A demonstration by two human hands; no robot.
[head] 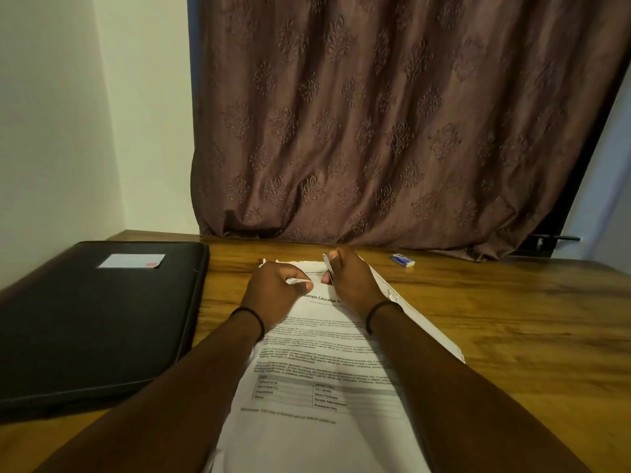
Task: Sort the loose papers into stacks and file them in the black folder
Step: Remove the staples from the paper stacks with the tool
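A stack of papers (324,370) is observed lying lengthwise on the middle of a wooden table (512,336), running from the near edge of the view towards the far side. The top sheet (307,421) is printed, with a heading beginning "Sample Education", blocks of text and a small table; the rest cannot be read. Edges of lower sheets are seen jutting out along the right side of the stack. Both hands are placed at the far end of the stack, close together. The left hand (276,288) is curled, and a fold of the top sheet is pinched between its thumb and fingers. The right hand (351,281) is closed round a slim silvery object (327,266), which is held just above the paper; what the object is cannot be told. A black wristband (252,319) is worn on the left wrist and a second black wristband (375,312) on the right. The black folder (95,322) is noted to the left of the stack, lying flat and closed, apart from the papers, with a pale label (131,261) on its far part. A small white-and-blue object (403,260) is seen on the table beyond the right hand. A brown patterned curtain (392,124) hangs behind the table, and a white wall (85,114) stands at the left.
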